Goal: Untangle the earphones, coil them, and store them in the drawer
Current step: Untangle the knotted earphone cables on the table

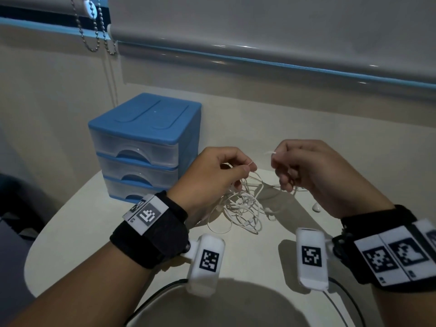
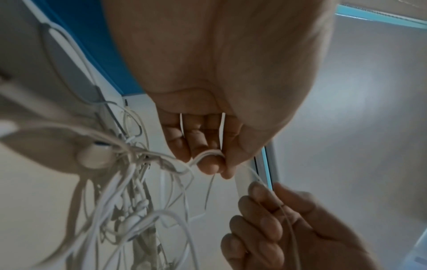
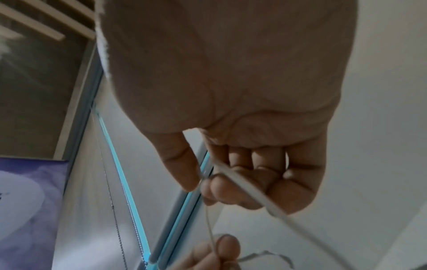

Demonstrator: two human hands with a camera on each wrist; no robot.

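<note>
Two hands are showing: the left hand (image 1: 212,175) and the right hand (image 1: 313,171). One tangle of white earphones (image 1: 240,206) is lying on one tabletop (image 1: 99,232). One blue drawer unit (image 1: 146,128) is showing three drawers, stacked.

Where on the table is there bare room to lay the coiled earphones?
Free: the table strip between drawer unit and near edge, and the far right behind the right hand. Crowded: the middle, under the earphones both hands hold; left hand.
</note>
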